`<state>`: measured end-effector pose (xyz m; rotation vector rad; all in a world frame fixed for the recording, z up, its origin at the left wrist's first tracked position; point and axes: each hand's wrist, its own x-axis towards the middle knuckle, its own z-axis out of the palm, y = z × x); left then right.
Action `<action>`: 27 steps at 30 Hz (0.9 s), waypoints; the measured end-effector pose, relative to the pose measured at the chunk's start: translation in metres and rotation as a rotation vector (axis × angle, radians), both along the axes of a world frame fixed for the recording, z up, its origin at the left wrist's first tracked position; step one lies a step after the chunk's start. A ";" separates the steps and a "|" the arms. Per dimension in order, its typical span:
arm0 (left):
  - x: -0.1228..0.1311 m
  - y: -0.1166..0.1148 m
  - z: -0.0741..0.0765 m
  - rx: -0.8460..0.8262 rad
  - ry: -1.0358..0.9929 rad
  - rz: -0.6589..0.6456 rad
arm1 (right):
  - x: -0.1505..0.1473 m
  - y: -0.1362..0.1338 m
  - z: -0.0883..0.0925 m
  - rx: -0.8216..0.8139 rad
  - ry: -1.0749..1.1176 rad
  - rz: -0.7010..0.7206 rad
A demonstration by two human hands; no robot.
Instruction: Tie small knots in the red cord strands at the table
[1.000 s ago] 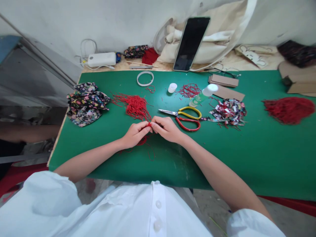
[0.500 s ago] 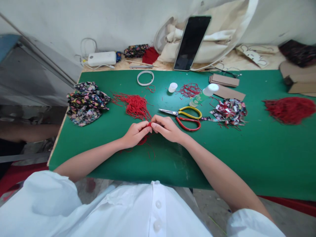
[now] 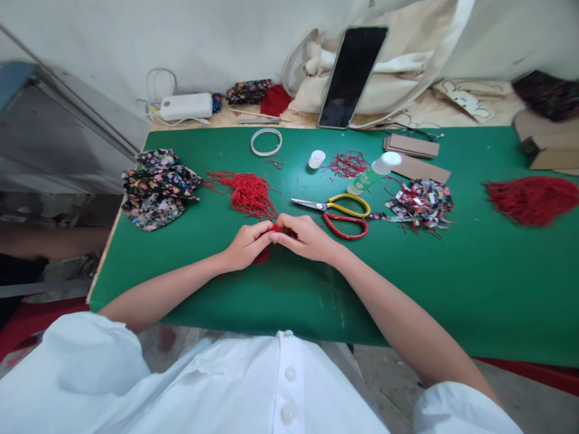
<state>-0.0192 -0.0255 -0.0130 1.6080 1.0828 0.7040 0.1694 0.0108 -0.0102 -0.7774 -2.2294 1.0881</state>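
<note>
My left hand [image 3: 246, 244] and my right hand [image 3: 304, 237] meet over the green table mat [image 3: 194, 301], both closed on a bundle of red yarn [image 3: 274, 228]. Only a small red part shows between the fingertips; the fingers hide the rest. Loose strands fan out beyond the hands in a red yarn pile [image 3: 249, 194], and more red strands [image 3: 261, 258] hang below on the near side. My right thumb lies against the left thumb. Scissors [image 3: 341, 211] with one yellow and one red handle lie just right of my right hand.
Floral cloth [image 3: 158, 190] lies left. Behind are a tape ring [image 3: 266, 143], a white cap [image 3: 316, 159], red scraps [image 3: 348, 164] and a green glue bottle [image 3: 373, 173]. Rightward are fabric strips [image 3: 420, 205], cardboard pieces [image 3: 411, 146] and another red yarn bundle [image 3: 534, 201]. A phone [image 3: 353, 78] leans on a bag.
My right thumb and fingers have shifted slightly left across the red yarn, up to the left thumb. The left hand has barely moved; the things on the mat stay put.
</note>
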 end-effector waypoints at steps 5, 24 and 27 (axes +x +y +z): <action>0.002 0.000 0.004 -0.011 0.002 0.006 | 0.000 0.002 -0.003 0.005 0.010 -0.012; 0.000 0.000 0.003 0.026 0.047 -0.019 | 0.000 0.002 -0.003 -0.001 0.003 -0.007; 0.000 0.000 0.003 0.036 0.058 -0.017 | 0.000 0.002 -0.003 -0.001 -0.005 -0.010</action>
